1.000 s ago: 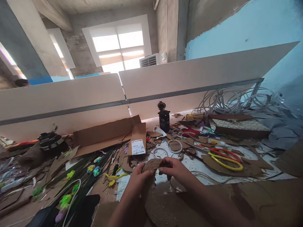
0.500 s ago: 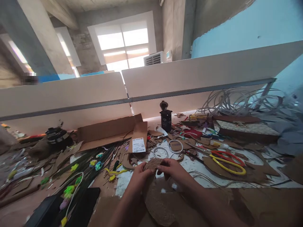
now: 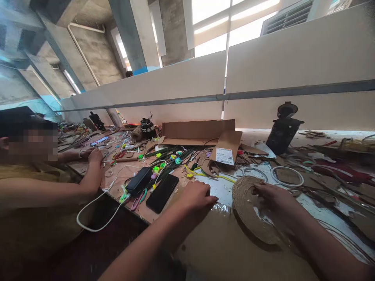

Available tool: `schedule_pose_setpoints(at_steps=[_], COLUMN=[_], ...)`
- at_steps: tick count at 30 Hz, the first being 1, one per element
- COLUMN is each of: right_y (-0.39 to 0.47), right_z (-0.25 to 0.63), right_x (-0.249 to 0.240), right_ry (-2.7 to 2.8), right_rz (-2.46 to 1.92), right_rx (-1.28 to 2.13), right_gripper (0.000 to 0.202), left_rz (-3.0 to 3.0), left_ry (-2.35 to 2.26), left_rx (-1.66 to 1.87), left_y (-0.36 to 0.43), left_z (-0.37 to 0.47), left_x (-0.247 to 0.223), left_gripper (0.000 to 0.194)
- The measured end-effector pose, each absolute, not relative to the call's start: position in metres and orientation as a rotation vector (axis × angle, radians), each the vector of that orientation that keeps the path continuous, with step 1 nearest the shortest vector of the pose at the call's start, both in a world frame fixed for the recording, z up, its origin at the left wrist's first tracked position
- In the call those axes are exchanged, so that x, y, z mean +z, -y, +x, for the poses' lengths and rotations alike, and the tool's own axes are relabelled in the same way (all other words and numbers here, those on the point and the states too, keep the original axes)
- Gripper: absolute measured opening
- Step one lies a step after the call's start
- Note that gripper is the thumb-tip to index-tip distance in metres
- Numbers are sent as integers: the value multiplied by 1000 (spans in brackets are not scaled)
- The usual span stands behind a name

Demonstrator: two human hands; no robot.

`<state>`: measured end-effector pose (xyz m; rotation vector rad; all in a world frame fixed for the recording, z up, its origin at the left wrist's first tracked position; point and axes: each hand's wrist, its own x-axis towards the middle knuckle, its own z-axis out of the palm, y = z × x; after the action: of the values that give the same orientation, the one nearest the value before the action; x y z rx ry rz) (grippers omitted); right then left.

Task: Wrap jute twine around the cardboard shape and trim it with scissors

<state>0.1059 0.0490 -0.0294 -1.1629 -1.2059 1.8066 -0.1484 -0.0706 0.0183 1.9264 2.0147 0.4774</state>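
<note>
My right hand point(image 3: 274, 199) pinches the upper inner edge of a curved, crescent-like cardboard piece point(image 3: 241, 207) wound with brown twine. The piece is tilted over a brown cardboard sheet point(image 3: 213, 249). To the left of it, apart from it, my left hand point(image 3: 197, 197) hovers over or rests on the sheet; I cannot tell which. Its fingers are curled in with the thumb toward them, and whatever they may hold is hidden. A black phone point(image 3: 162, 194) lies left of my left hand.
A person point(image 3: 43, 187) works at the left, hands on the table. A black box point(image 3: 139, 181) has a white cable point(image 3: 88, 228) hanging over the table edge. Behind are an open cardboard box point(image 3: 199, 130), a black bottle point(image 3: 283, 136) and a white ring point(image 3: 288, 185).
The view has swung left, bringing the other person into sight. My left hand has come off the twine-wound piece and moved left; my right hand keeps hold of it.
</note>
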Motion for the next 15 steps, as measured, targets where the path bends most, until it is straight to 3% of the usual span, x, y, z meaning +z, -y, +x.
schedule_pose_setpoints(at_steps=[6, 12, 15], right_y=[-50, -45, -42], right_z=[107, 94, 87], right_x=[-24, -9, 0], right_ry=[1088, 1348, 1504], right_rz=[-1184, -1099, -1008], right_rx=[1917, 1698, 1673], right_gripper=[20, 26, 30], left_rz=[1829, 1884, 1752], left_ry=[-2011, -1882, -1664], left_rx=[518, 706, 923], left_y=[81, 59, 28], left_z=[-144, -135, -112], left_x=[16, 39, 45], left_gripper=[25, 11, 28])
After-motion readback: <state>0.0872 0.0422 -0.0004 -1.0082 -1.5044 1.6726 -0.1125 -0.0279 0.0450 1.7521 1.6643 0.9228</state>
